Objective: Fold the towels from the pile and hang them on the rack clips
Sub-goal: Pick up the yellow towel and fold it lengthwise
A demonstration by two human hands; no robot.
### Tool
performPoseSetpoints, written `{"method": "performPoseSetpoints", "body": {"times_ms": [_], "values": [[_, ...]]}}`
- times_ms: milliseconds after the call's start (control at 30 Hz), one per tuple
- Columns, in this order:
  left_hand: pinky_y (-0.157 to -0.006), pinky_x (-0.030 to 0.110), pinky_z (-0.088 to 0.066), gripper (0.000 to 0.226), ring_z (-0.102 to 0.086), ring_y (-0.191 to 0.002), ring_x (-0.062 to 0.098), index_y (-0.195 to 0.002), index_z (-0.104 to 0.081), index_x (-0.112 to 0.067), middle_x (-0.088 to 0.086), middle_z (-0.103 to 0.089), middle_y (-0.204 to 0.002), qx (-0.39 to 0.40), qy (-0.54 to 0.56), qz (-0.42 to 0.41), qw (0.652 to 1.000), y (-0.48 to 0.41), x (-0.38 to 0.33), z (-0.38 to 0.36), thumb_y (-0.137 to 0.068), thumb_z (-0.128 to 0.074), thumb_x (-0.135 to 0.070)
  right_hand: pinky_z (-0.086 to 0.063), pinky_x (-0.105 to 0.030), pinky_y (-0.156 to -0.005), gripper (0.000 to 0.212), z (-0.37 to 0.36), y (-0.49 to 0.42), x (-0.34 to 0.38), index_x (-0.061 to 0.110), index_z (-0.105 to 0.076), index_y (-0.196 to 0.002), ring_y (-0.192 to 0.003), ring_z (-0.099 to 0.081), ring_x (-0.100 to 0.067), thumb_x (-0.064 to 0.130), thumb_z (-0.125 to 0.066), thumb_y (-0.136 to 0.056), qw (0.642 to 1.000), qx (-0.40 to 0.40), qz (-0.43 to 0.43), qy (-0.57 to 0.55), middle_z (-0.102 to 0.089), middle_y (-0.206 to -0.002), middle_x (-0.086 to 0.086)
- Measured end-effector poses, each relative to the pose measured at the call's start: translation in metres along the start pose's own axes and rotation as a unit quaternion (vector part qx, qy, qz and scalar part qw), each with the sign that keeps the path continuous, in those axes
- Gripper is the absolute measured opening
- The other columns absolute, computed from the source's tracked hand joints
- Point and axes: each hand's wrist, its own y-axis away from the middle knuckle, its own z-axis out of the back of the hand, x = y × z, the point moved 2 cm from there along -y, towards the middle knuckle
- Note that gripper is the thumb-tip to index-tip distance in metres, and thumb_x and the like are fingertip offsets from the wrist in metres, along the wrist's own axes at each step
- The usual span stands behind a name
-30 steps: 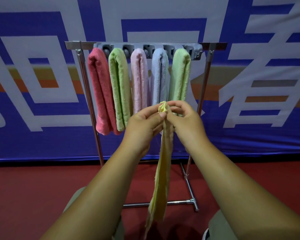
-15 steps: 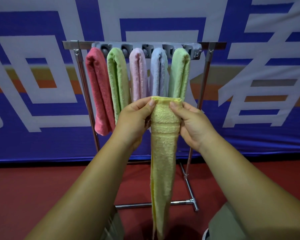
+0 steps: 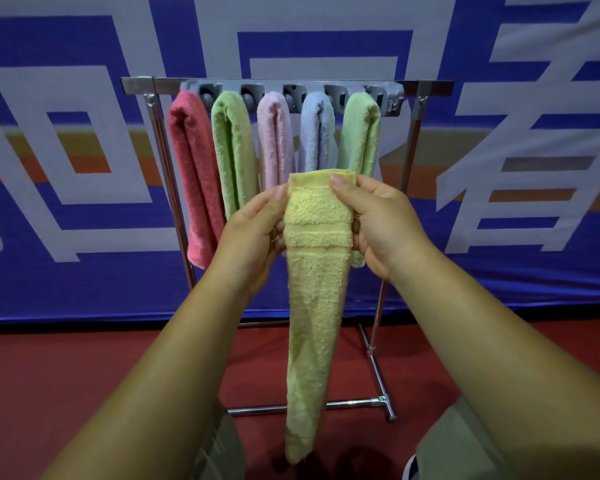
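The person holds a long yellow fluffy towel (image 3: 317,271) up in front of a shiny metal rack (image 3: 160,150). The left hand (image 3: 253,237) pinches the towel's left edge near the top. The right hand (image 3: 381,223) pinches the right edge. The hands are a little apart, with the towel's flat top between them. The rest of the towel hangs straight down in a thin strip, above the red floor (image 3: 66,375).

Five folded towels already hang from the grey clip bar (image 3: 394,95): a dark pink one (image 3: 194,168), a green one (image 3: 234,150), a pale pink one (image 3: 274,140), a pale blue one (image 3: 317,133) and another green one (image 3: 361,133).

The step looks like tidying the fold before hanging. To do it well, the person should keep both edges level, hold the layers tight so they do not slip, and lift the top up to a clip. Whether a free clip is left at the right end is hard to tell.

One second ago, the top of the towel was squeezed into a thin bunch and the fingertips were close together. Now the top is spread out wide and flat, and the hands have moved apart.
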Motion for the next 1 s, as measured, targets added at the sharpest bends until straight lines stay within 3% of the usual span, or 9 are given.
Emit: {"method": "performPoseSetpoints", "body": {"times_ms": [133, 267, 400, 533, 700, 800, 867, 1000], "values": [[-0.099, 0.050, -0.054, 0.062, -0.064, -0.111, 0.037, -0.129, -0.071, -0.004, 0.026, -0.070, -0.125, 0.050, -0.013, 0.053, 0.997, 0.009, 0.029, 0.009, -0.095, -0.069, -0.056, -0.064, -0.059, -0.097, 0.023, -0.002, -0.002, 0.003, 0.007, -0.076, -0.125, -0.108, -0.081, -0.033, 0.019, -0.071, -0.106, 0.999, -0.016, 0.012, -0.025, -0.083, -0.115, -0.016], [-0.090, 0.034, -0.061, 0.033, -0.078, -0.104, 0.021, -0.117, -0.078, -0.013, 0.010, -0.081, -0.114, 0.104, -0.059, 0.097, 0.988, 0.028, 0.058, 0.013, -0.098, -0.074, -0.040, -0.065, -0.055, -0.096, 0.025, 0.002, -0.007, 0.003, 0.007, -0.076, -0.127, -0.110, -0.081, -0.032, 0.019, -0.070, -0.106, 0.999, -0.029, 0.017, -0.042, -0.083, -0.117, -0.015], [-0.099, 0.039, -0.058, 0.043, -0.076, -0.115, 0.026, -0.116, -0.080, -0.015, 0.012, -0.079, -0.124, 0.161, -0.092, 0.166, 0.969, 0.041, 0.083, 0.007, -0.079, -0.087, -0.035, -0.068, -0.050, -0.084, 0.023, 0.011, -0.012, 0.002, 0.008, -0.076, -0.126, -0.104, -0.083, -0.031, 0.017, -0.070, -0.106, 0.993, -0.057, -0.011, -0.099, -0.084, -0.114, -0.014], [-0.102, 0.035, -0.057, 0.041, -0.074, -0.121, 0.026, -0.123, -0.077, -0.014, 0.008, -0.078, -0.127, 0.203, -0.134, 0.220, 0.945, 0.054, 0.101, 0.001, -0.086, -0.089, -0.026, -0.066, -0.053, -0.064, 0.025, 0.027, -0.023, -0.002, 0.014, -0.075, -0.130, -0.094, -0.084, -0.032, 0.019, -0.071, -0.106, 0.982, -0.107, -0.058, -0.144, -0.084, -0.114, -0.013], [-0.101, 0.041, -0.059, 0.023, -0.075, -0.115, 0.030, -0.116, -0.082, -0.009, 0.016, -0.079, -0.122, 0.198, -0.122, 0.242, 0.942, 0.057, 0.117, 0.008, -0.094, -0.080, -0.018, -0.067, -0.055, -0.061, 0.023, 0.051, -0.032, -0.011, 0.013, -0.071, -0.130, -0.090, -0.083, -0.034, 0.020, -0.067, -0.109, 0.965, -0.166, -0.094, -0.178, -0.084, -0.108, -0.013], [-0.104, 0.051, -0.059, 0.034, -0.075, -0.117, 0.031, -0.127, -0.073, -0.010, 0.011, -0.079, -0.123, 0.155, -0.188, 0.213, 0.946, 0.052, 0.126, 0.014, -0.095, -0.081, -0.018, -0.067, -0.052, -0.060, 0.012, 0.058, -0.032, -0.011, 0.013, -0.074, -0.116, -0.083, -0.084, -0.031, 0.018, -0.065, -0.110, 0.972, -0.149, -0.072, -0.169, -0.085, -0.096, -0.011], [-0.098, 0.057, -0.058, 0.042, -0.076, -0.111, 0.032, -0.120, -0.068, -0.009, 0.011, -0.080, -0.116, 0.106, -0.221, 0.200, 0.948, 0.050, 0.131, 0.016, -0.088, -0.089, -0.027, -0.068, -0.052, -0.066, 0.014, 0.055, -0.031, -0.010, 0.013, -0.075, -0.116, -0.091, -0.084, -0.031, 0.019, -0.065, -0.110, 0.978, -0.127, -0.052, -0.160, -0.085, -0.104, -0.012], [-0.081, 0.054, -0.062, 0.057, -0.077, -0.093, 0.036, -0.102, -0.065, 0.001, 0.018, -0.078, -0.102, 0.041, -0.257, 0.168, 0.951, 0.049, 0.136, 0.017, -0.076, -0.096, -0.040, -0.068, -0.057, -0.076, 0.021, 0.045, -0.027, -0.009, 0.013, -0.076, -0.127, -0.102, -0.083, -0.033, 0.020, -0.067, -0.109, 0.982, -0.105, -0.025, -0.153, -0.084, -0.115, -0.013]]}}
